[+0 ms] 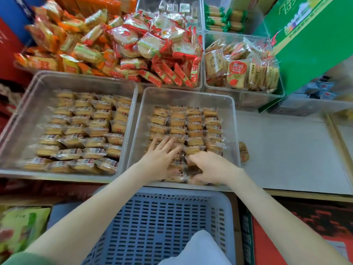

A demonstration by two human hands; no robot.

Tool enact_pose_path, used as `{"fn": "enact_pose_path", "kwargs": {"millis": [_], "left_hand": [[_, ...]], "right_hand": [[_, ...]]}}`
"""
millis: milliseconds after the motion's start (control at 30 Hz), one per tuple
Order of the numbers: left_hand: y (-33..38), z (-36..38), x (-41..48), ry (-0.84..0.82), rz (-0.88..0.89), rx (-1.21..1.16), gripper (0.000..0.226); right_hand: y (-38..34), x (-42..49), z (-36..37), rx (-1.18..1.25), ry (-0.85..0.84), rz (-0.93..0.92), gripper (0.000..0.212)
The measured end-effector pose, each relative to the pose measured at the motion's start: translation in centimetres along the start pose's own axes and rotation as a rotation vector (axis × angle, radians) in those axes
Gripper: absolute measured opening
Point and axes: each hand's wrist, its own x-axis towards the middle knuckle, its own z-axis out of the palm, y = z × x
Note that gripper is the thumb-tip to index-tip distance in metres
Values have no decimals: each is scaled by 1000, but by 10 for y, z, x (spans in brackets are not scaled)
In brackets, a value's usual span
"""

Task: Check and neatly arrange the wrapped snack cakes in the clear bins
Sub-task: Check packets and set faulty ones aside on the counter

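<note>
Behind basket (156, 217), left hand (162, 155) and right hand (209, 167) seemingly cover cakes (193, 123).

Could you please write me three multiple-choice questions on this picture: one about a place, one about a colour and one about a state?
1. Where are the left hand and the right hand?
A. raised in mid-air
B. in the right clear plastic bin
C. hanging at the person's sides

2. What colour is the slotted plastic basket nearest the person?
A. red
B. blue-grey
C. green

3. How does the left hand lie?
A. flat, fingers spread on the wrapped snack cakes
B. clenched in an empty fist
C. lifted clear above the bin

Answers: 1 B, both hands reach inside its walls; 2 B, its slotted mesh shows blue-grey; 3 A, its straight, spread fingers rest on the cakes.
</note>
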Motion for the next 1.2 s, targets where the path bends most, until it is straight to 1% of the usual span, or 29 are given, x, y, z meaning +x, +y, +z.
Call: {"fn": "enact_pose_path", "kwargs": {"millis": [33, 67, 200, 300, 433, 533, 600, 667, 700, 767, 800, 833, 900, 967, 1000, 1067, 1133, 1167, 1200], "left_hand": [[1, -2, -5, 0, -9, 0, 76], [3, -4, -10, -1, -21, 0, 71], [11, -13, -29, 84, -66, -34, 58], [14, -19, -47, 152, -111, -102, 52], [18, -22, -69, 234, -143, -243, 45], [25, -24, -78, 286, -160, -415, 44], [35, -30, -83, 320, -176, -575, 45], [50, -39, -88, 325, -173, -742, 43], [58, -44, -90, 322, -151, -838, 37], [73, -53, -96, 362, -102, -1113, 21], [79, -58, -100, 400, -81, -1242, 19], [83, -62, -104, 438, -62, -1326, 22], [90, -70, -113, 487, -60, -1395, 29], [96, -76, -126, 534, -64, -1405, 30], [98, -79, -133, 554, -52, -1408, 29], [101, -82, -149, 571, 3, -1447, 32], [105, -84, -163, 566, 75, -1513, 35], [106, -84, -169, 566, 102, -1529, 32], [108, -84, -175, 574, 113, -1533, 26]], "right_hand": [[-1, -3, 4, -60, -61, -9, 46], [-2, -5, 7, -98, -84, -18, 41], [-10, -4, 8, -96, -47, -7, 31], [-10, -10, 7, -15, -35, 47, 23], [-8, -34, -4, 184, 132, 139, 18], [-16, -59, -24, 251, 260, 147, 18], [-25, -82, -38, 378, 400, 171, 16], [-39, -106, -50, 599, 537, 176, 16], [-46, -116, -54, 701, 600, 158, 17], [-61, -132, -57, 841, 723, 126, 18], [-69, -138, -58, 924, 776, 116, 18], [-78, -142, -58, 1020, 823, 110, 18], [-94, -150, -57, 1151, 893, 123, 19], [-104, -152, -51, 1178, 928, 167, 33], [-108, -153, -48, 1176, 939, 185, 35], [-116, -154, -42, 1289, 969, 187, 25], [-125, -156, -39, 1500, 1001, 128, 17], [-130, -159, -39, 1554, 1015, 111, 16], [-134, -160, -39, 1557, 1028, 110, 17]]}}
